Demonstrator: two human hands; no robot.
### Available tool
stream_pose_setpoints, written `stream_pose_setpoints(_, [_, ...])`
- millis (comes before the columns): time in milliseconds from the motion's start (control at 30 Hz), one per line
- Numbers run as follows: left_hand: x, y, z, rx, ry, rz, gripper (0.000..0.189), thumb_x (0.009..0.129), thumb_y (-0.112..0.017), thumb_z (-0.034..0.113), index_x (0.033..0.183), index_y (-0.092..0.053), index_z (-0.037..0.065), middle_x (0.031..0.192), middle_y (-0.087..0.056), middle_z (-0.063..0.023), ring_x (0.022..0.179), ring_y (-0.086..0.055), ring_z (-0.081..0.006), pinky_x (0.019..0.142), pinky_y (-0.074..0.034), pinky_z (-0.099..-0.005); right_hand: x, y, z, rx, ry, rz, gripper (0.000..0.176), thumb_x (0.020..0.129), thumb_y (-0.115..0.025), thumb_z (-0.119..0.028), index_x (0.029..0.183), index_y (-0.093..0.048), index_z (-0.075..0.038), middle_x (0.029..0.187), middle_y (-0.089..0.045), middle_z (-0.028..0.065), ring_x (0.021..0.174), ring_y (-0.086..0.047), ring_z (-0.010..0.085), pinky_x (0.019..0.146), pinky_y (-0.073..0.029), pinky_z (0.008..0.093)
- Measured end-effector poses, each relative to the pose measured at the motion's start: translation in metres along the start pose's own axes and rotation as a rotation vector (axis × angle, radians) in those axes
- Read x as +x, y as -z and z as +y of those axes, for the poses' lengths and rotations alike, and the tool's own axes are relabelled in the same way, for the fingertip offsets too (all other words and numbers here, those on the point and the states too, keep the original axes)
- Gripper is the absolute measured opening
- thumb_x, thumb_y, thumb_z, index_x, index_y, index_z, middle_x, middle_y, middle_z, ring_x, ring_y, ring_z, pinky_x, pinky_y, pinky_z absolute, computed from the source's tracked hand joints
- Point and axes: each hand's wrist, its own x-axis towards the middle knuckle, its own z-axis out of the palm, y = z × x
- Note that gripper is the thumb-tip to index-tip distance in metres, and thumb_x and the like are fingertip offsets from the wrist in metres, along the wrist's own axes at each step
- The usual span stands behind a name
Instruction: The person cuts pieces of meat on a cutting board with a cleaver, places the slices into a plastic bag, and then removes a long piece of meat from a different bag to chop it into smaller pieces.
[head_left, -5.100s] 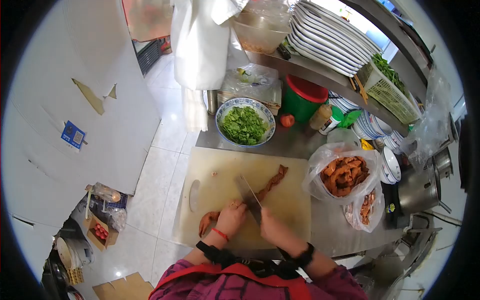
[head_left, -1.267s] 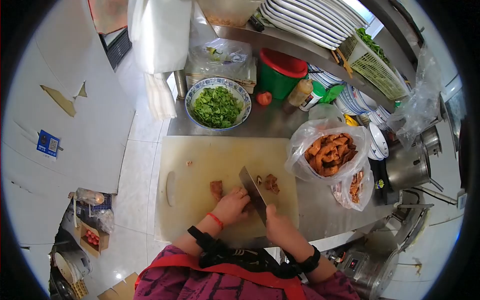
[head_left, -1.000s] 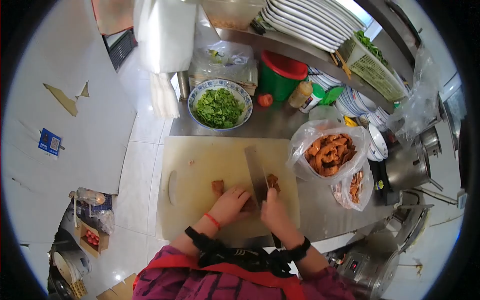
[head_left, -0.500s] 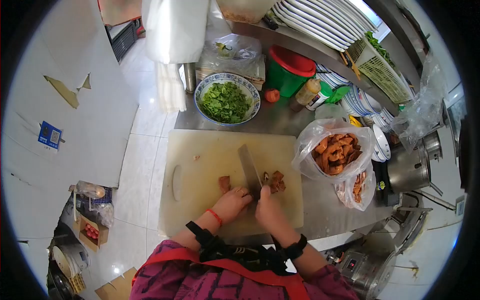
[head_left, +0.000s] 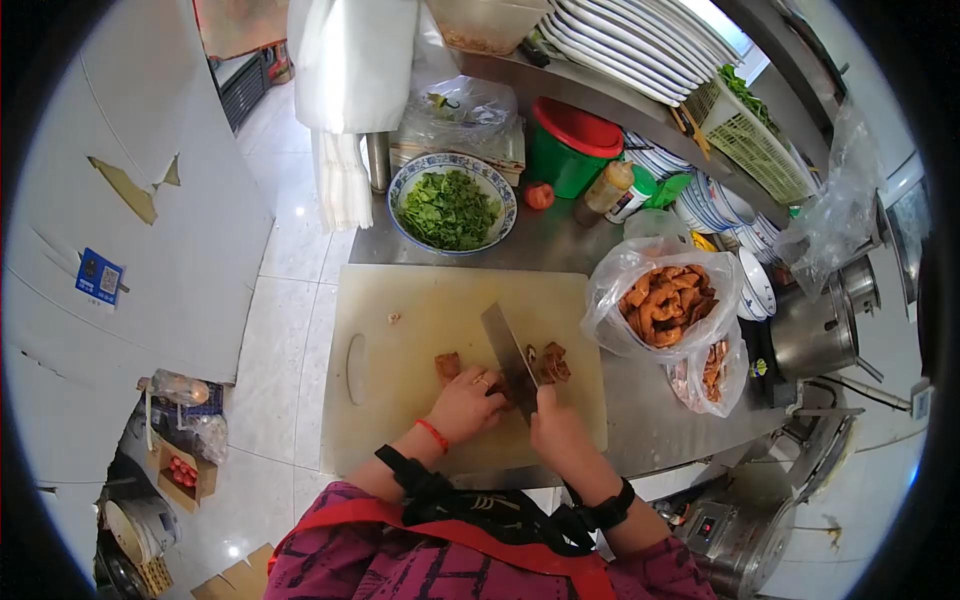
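A cleaver (head_left: pixel 508 345) lies across the pale cutting board (head_left: pixel 400 300), its handle in my right hand (head_left: pixel 560 428), which is closed round it. My left hand (head_left: pixel 465 402) is beside the blade on the left, fingers bent and pressed down on the board; whatever is under the fingertips is mostly hidden. One brown meat piece (head_left: pixel 447 366) sits just above my left hand. Right of the blade are cut brown pieces (head_left: pixel 554 364). A small pale scrap (head_left: pixel 394 318) lies at the board's upper left.
Behind the board stand a bowl of chopped greens (head_left: pixel 450 208), a red-lidded green tub (head_left: pixel 565 150), a tomato (head_left: pixel 539 196) and a sauce bottle (head_left: pixel 606 190). To the right are a bag of brown meat (head_left: pixel 668 305), a smaller bag (head_left: pixel 712 378) and a steel pot (head_left: pixel 815 335).
My right hand and the cleaver have shifted slightly right and down, with the blade slanting more. My left hand stays nearly in place. The view has moved slightly.
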Motion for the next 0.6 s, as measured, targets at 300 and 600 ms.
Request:
stream_pose_setpoints(300, [-0.005, -0.011, -0.010, -0.122, 0.042, -0.016, 0.017, 0.069, -0.060, 0.012, 0.085, -0.063, 0.007, 0.102, -0.054, -0.0102, 0.099, -0.051, -0.0291, 0.085, -0.045, -0.0367, -0.026, 0.009, 0.015, 0.023, -0.012, -0.194, 0.023, 0.082, -0.049, -0.007, 0.098, -0.035, 0.000, 0.069, -0.057, 0.0285, 0.068, -0.055, 0.0490, 0.062, -0.042, 0.0562])
stream_pose_setpoints(600, [-0.002, 0.009, 0.004, -0.037, -0.021, 0.199, 0.017, 0.067, -0.063, 0.015, 0.082, -0.060, 0.006, 0.098, -0.054, -0.0102, 0.098, -0.052, -0.0285, 0.085, -0.044, -0.0378, 0.005, 0.007, 0.003, 0.202, 0.002, 0.150, 0.022, 0.081, -0.046, -0.002, 0.101, -0.035, 0.000, 0.070, -0.056, 0.0313, 0.069, -0.056, 0.0484, 0.060, -0.042, 0.0558])
